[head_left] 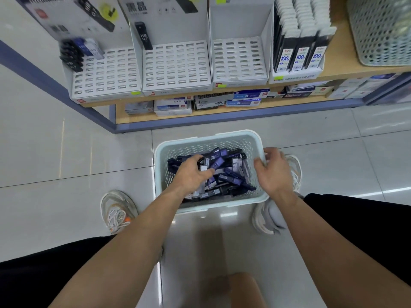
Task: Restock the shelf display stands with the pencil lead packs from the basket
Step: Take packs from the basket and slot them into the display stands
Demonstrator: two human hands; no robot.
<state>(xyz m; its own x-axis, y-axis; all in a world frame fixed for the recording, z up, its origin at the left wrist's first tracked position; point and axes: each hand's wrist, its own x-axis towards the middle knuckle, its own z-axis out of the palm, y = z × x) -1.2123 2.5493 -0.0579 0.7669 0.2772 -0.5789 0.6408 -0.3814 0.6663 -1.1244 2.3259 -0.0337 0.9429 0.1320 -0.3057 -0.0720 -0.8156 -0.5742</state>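
Observation:
A pale perforated basket (163, 152) stands on the floor between my feet, filled with several black and purple pencil lead packs (231, 174). My left hand (191, 173) reaches into the pile and its fingers curl around some packs. My right hand (274, 172) hovers over the basket's right rim with fingers loosely spread, holding nothing. On the shelf stand three white slotted display stands: the left stand (104, 74) holds a few packs at its back left, the middle stand (175, 65) holds one upright pack (143, 36), the right stand (239, 58) has none.
A full display of black packs marked 100 (299, 47) sits to the right of the stands, beside a pale mesh basket (378, 30) on the shelf. Boxed stock (222, 101) fills the lower shelf. My shoes (116, 210) flank the floor basket on glossy tiles.

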